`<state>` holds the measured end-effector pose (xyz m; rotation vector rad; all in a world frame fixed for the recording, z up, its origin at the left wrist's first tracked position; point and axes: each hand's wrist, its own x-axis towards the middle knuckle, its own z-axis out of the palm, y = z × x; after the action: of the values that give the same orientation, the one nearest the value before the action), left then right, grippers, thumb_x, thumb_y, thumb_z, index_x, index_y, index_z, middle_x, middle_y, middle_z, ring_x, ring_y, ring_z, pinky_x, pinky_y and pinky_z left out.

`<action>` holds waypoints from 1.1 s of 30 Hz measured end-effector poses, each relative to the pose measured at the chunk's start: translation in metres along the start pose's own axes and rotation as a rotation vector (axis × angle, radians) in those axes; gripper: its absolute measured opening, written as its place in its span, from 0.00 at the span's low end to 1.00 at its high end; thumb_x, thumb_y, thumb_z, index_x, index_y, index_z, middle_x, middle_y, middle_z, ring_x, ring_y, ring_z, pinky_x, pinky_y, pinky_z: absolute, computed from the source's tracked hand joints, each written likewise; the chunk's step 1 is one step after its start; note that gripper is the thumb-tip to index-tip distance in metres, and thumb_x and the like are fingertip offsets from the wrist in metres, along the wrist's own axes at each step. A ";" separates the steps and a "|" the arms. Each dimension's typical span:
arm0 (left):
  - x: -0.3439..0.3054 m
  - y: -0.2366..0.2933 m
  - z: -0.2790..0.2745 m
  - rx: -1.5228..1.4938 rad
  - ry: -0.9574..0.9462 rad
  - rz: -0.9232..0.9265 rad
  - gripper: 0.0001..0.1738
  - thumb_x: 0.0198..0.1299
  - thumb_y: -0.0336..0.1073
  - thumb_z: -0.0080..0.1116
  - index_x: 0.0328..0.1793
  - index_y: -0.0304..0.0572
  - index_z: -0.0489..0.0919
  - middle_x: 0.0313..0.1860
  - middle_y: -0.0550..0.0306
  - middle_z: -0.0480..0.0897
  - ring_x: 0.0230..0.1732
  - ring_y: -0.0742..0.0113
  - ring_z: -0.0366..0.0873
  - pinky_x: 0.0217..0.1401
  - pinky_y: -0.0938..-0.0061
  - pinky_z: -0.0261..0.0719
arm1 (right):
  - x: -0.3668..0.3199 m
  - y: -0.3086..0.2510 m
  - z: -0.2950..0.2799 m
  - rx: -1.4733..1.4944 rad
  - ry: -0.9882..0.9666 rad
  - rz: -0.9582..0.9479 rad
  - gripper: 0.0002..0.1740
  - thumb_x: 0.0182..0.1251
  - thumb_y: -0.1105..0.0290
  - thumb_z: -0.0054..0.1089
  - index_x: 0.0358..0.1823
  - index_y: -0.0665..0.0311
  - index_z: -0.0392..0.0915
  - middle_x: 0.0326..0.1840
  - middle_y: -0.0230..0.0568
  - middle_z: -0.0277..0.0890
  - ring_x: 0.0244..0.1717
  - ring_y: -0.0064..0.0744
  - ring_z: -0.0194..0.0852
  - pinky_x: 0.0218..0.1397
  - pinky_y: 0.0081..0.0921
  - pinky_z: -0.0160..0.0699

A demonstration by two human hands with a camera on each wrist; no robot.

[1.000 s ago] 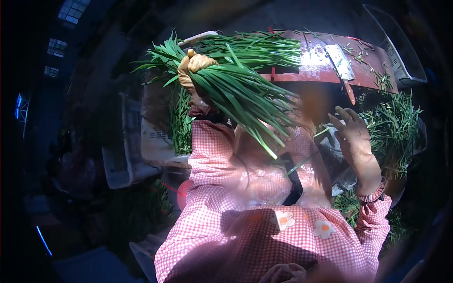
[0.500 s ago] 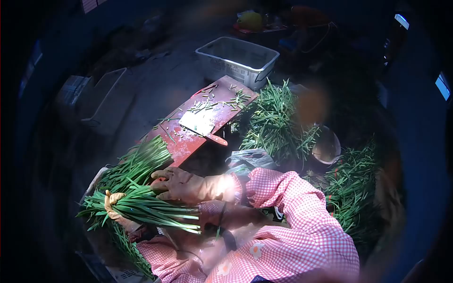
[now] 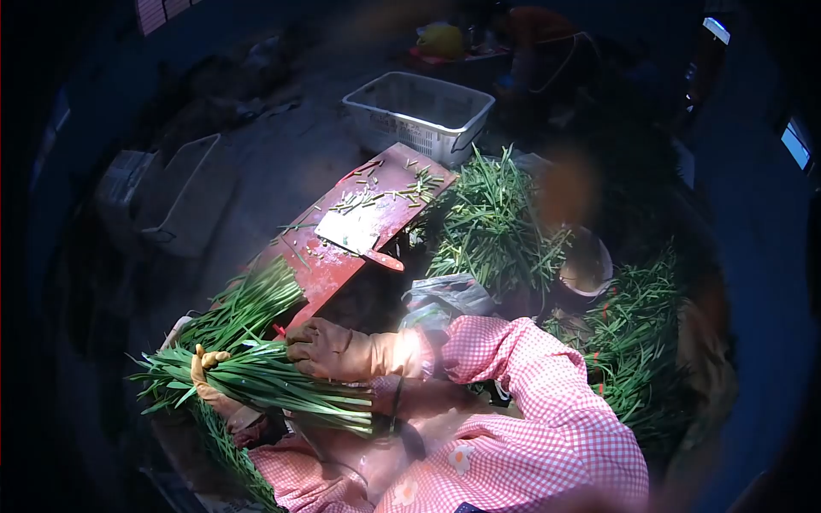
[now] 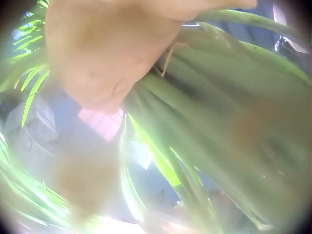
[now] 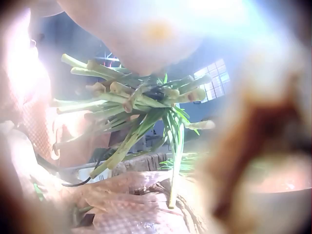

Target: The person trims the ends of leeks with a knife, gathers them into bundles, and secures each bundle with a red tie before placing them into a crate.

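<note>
A thick bunch of long, flat-leaved green chives (image 3: 286,389) lies slantwise over the person's lap, leaves left and pale stem ends right. My gloved left hand (image 3: 209,372) grips it near the leafy end; the left wrist view shows the leaves (image 4: 229,97) spreading from under the hand. Over the upper side of the bunch, my gloved right hand (image 3: 329,349) has its fingers bent down onto the stalks, fingertips partly hidden. Loose stem ends (image 5: 131,97) jut out below that hand in the right wrist view, with one stalk hanging lower.
Another pile of chives (image 3: 248,299) lies on the near end of a red board (image 3: 329,286). A cleaver (image 3: 351,232) and cut stem pieces rest farther along. Beyond stands a white plastic crate (image 3: 410,128). More greens (image 3: 496,222) are heaped right, near a round bucket (image 3: 588,265).
The head view has turned toward the right. My right hand has come from out beside the lap over to the bunch, its spread fingers now bent onto it. The left hand keeps its grip.
</note>
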<state>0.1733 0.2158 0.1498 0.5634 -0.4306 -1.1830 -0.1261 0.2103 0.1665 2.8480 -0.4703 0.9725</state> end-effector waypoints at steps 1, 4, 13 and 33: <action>0.005 -0.001 -0.010 0.057 -0.001 0.050 0.16 0.74 0.37 0.50 0.61 0.36 0.76 0.35 0.59 0.78 0.40 0.61 0.78 0.48 0.66 0.82 | -0.001 0.000 -0.004 0.002 0.008 -0.011 0.14 0.56 0.62 0.55 0.41 0.58 0.78 0.52 0.36 0.73 0.58 0.42 0.70 0.64 0.43 0.67; 0.000 -0.005 -0.004 0.021 -0.002 0.039 0.17 0.74 0.38 0.50 0.62 0.35 0.74 0.36 0.57 0.79 0.40 0.61 0.78 0.47 0.67 0.83 | -0.002 0.002 -0.012 0.061 -0.048 0.009 0.17 0.59 0.63 0.53 0.49 0.58 0.78 0.50 0.36 0.75 0.57 0.40 0.73 0.61 0.41 0.69; 0.001 -0.018 0.014 0.028 0.064 0.036 0.15 0.71 0.41 0.54 0.54 0.37 0.77 0.36 0.57 0.81 0.36 0.65 0.80 0.42 0.70 0.83 | -0.004 0.006 0.002 -0.074 0.000 0.032 0.20 0.58 0.62 0.56 0.53 0.55 0.77 0.45 0.39 0.76 0.54 0.39 0.76 0.54 0.38 0.71; 0.024 -0.004 0.009 0.168 0.001 0.257 0.15 0.73 0.37 0.49 0.58 0.34 0.75 0.33 0.64 0.75 0.36 0.73 0.75 0.48 0.77 0.78 | -0.106 0.049 -0.044 0.236 -0.306 0.672 0.09 0.56 0.72 0.63 0.38 0.63 0.82 0.42 0.46 0.78 0.43 0.50 0.79 0.44 0.40 0.78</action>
<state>0.1731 0.1901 0.1547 0.6329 -0.5877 -0.9052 -0.2469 0.1993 0.1359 3.1142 -1.5057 0.6793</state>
